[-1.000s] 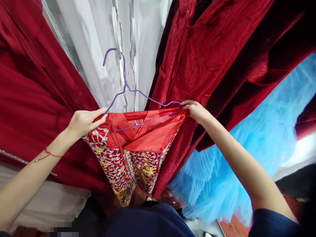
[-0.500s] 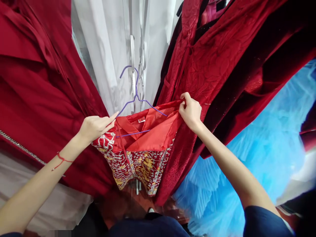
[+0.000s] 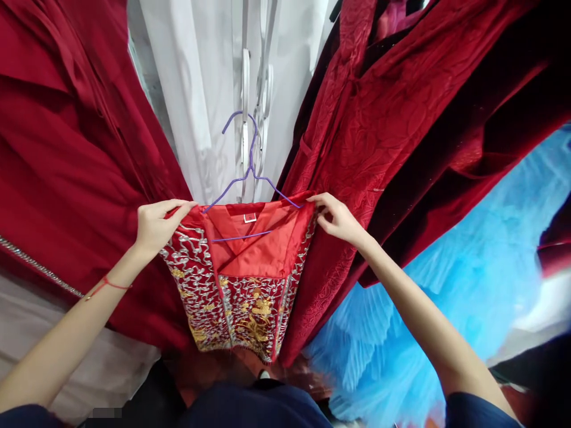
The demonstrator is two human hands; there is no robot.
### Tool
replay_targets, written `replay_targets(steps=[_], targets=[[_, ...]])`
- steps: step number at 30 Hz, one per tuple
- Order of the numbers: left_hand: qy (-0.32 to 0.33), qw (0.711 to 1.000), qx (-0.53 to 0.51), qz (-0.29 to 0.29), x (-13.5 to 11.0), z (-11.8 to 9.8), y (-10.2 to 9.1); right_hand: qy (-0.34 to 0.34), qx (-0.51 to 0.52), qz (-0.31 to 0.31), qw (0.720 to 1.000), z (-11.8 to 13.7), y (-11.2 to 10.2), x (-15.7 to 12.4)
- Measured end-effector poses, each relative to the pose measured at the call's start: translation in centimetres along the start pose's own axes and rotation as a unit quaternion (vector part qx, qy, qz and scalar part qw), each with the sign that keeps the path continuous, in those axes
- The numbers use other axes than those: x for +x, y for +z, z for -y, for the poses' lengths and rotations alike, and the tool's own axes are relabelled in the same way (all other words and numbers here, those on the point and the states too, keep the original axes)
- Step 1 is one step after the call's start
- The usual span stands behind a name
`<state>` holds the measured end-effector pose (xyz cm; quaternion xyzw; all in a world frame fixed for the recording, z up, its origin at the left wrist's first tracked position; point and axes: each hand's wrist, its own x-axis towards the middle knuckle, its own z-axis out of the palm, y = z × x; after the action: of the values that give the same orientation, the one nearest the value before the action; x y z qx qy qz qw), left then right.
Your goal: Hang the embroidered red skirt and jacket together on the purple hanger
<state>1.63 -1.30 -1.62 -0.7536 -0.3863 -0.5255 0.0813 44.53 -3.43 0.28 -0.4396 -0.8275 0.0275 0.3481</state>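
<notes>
A red vest (image 3: 247, 315) with silver and gold embroidery hangs on a purple wire hanger (image 3: 251, 160). My left hand (image 3: 156, 226) pinches the vest's left shoulder edge between thumb and fingers. At the other shoulder, my right hand (image 3: 336, 219) pinches the fabric by the hanger's end. The red lining and a small white label (image 3: 250, 218) show in the neck opening. The hanger's hook overlaps a white rack bar in view; whether it touches the bar I cannot tell.
Dark red garments (image 3: 75, 148) hang close on the left, and patterned red dresses (image 3: 379, 137) on the right. White cloth (image 3: 178, 89) and a white metal rack (image 3: 245, 83) stand behind. Blue tulle (image 3: 455, 297) spreads at lower right.
The vest now hangs flatter, its front spread more fully into view. My left hand has shifted slightly left, and my right hand has come down a little, with its fingers more extended.
</notes>
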Motion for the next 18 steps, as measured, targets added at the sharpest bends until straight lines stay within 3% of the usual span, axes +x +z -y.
replay_targets(steps=[3, 7, 9, 13, 16, 18], targets=[[-0.029, 0.999, 0.009, -0.028, -0.3, -0.3, -0.2, -0.062, -0.140, 0.028, 0.988, -1.0, 1.3, -0.5], [-0.036, 0.999, 0.019, -0.028, -0.3, -0.9, -0.5, -0.094, -0.261, -0.050, 0.959, -0.6, 4.4, 0.1], [-0.046, 0.999, 0.018, -0.019, -0.2, -1.3, -0.6, -0.123, -0.265, -0.078, 0.953, 0.3, 6.1, 0.9], [-0.052, 0.998, 0.017, 0.002, -0.3, -2.0, -0.7, -0.220, -0.240, -0.041, 0.945, 3.3, 9.0, 3.2], [-0.067, 0.997, 0.024, 0.019, -0.2, -2.2, -1.1, -0.245, -0.227, -0.037, 0.942, 5.5, 10.4, 5.1], [-0.063, 0.995, 0.038, 0.060, -0.2, -2.3, -1.5, -0.248, -0.221, -0.059, 0.941, 6.4, 11.0, 6.2]])
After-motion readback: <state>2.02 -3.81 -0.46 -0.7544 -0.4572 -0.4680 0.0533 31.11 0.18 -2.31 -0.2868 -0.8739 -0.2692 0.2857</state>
